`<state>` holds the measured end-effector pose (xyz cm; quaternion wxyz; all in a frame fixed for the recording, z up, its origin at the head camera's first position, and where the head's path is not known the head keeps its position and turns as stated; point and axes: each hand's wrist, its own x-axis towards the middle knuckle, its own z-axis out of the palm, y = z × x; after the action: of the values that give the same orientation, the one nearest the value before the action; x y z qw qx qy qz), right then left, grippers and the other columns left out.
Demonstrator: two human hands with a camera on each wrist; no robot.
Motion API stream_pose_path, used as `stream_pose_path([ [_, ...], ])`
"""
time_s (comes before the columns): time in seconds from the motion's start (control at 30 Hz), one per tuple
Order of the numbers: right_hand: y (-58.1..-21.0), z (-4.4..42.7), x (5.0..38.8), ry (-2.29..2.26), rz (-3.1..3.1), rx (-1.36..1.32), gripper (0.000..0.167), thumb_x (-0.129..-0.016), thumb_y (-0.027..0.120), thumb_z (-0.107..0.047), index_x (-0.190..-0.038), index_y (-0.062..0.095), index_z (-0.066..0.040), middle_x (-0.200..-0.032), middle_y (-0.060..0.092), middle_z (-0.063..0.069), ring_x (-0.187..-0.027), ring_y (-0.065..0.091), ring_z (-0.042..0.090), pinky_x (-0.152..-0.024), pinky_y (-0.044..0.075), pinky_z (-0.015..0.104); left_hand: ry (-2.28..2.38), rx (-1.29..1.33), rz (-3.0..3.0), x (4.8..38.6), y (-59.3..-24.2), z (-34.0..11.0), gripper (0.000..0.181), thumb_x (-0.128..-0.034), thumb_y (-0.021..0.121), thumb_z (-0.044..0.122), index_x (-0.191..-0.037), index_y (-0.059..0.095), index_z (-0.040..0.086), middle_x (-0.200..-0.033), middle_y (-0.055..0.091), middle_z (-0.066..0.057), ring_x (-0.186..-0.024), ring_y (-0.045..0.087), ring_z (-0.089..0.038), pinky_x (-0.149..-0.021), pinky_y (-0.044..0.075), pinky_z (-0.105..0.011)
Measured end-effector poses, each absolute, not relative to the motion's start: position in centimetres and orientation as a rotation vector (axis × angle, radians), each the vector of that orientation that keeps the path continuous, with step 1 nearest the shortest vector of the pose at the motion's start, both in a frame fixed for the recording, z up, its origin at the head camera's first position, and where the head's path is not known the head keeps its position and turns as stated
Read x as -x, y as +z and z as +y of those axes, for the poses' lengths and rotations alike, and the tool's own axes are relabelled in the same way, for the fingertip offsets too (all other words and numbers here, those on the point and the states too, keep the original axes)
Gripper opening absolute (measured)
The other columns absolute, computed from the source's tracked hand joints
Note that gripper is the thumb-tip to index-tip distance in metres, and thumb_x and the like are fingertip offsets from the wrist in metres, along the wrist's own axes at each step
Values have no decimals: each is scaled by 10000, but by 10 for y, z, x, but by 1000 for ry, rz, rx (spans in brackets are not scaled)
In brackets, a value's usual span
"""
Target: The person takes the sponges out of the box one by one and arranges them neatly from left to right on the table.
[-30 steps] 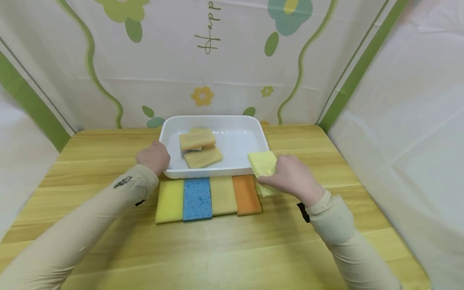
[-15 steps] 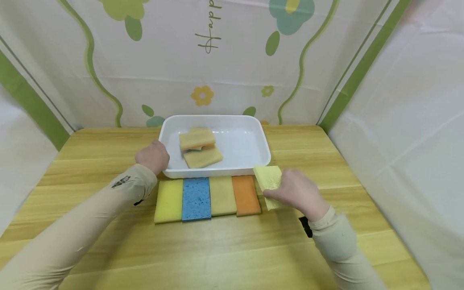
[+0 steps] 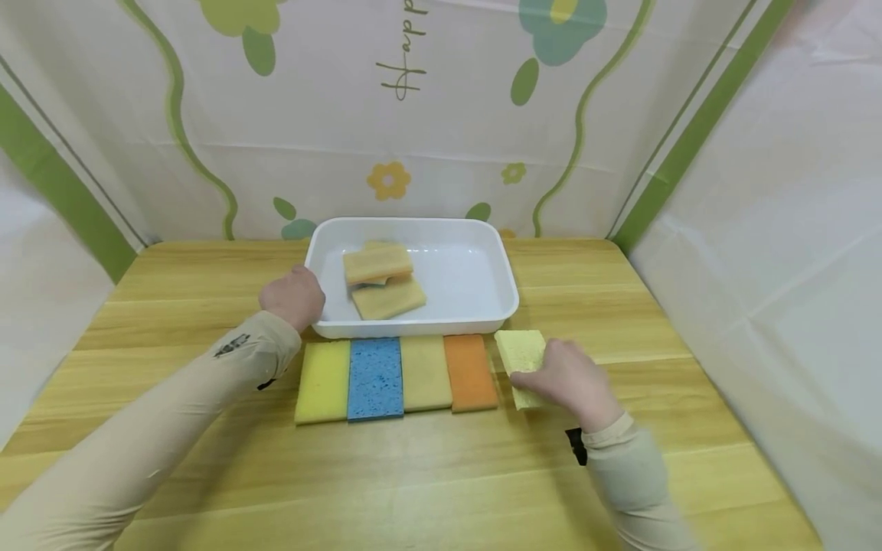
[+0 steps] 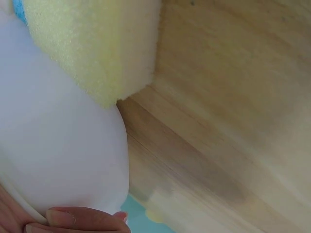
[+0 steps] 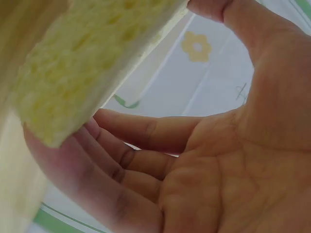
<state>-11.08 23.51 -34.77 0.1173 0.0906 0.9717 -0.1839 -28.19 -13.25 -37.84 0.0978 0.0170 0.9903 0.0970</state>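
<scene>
We see as the largest thing the patterned cloth (image 3: 475, 99), which stands upright behind the white tray (image 3: 413, 328) and is near to its far rim, so we judge the room small on that side. The bench (image 3: 413, 482) reaches past the tray to its left and right, and more widely on its near side; there we find the most room for moving. In the tray's left half, inside its raised rim, lies a small pile of tan sponges (image 3: 380, 264). At the tray's left side is the left hand (image 3: 295, 297), with its grip closed on the wall near the front corner. Out from the tray's near right corner is the right hand (image 3: 573, 381), whose grip pinches the pale yellow sponge (image 3: 520, 350) between thumb and fingers. Just before the tray's near wall, four flat sponges lie side by side: bright yellow (image 3: 324, 383), blue (image 3: 375, 379), tan (image 3: 426, 373) and orange (image 3: 472, 373). The pale yellow sponge is beyond the orange one, past the tray's near right corner; whether it touches the bench, we cannot tell. From its open pores we judge it light, soft and not slippery, so a gentle hold on two opposite edges should suffice; stronger pressing would squash it.
</scene>
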Motion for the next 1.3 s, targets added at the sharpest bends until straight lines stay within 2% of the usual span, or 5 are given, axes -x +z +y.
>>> stream_pose_path([
  [0.33,-367,230,114,-520,2844,-292,478,-764,762,-462,-752,503,-61,-742,514,101,-581,451,194,-465,371,325,283,-44,2934,282,-378,-130,317,-997,325,160,-1059,411,-139,-710,562,-193,-585,574,-286,-500,464,-387],
  [0.83,-378,228,123,-544,2849,-306,434,-753,747,-419,-682,477,-87,-702,497,90,-562,431,185,-449,341,312,274,-52,2947,282,-377,-128,312,-999,332,154,-1043,411,-144,-708,555,-200,-576,579,-290,-482,471,-392],
  [1.3,-384,226,127,-581,2871,-267,416,-771,745,-408,-743,523,-57,-698,507,90,-558,435,182,-439,351,313,255,-40,2942,282,-379,-131,321,-999,324,150,-1052,408,-155,-697,555,-197,-561,574,-282,-475,470,-395],
])
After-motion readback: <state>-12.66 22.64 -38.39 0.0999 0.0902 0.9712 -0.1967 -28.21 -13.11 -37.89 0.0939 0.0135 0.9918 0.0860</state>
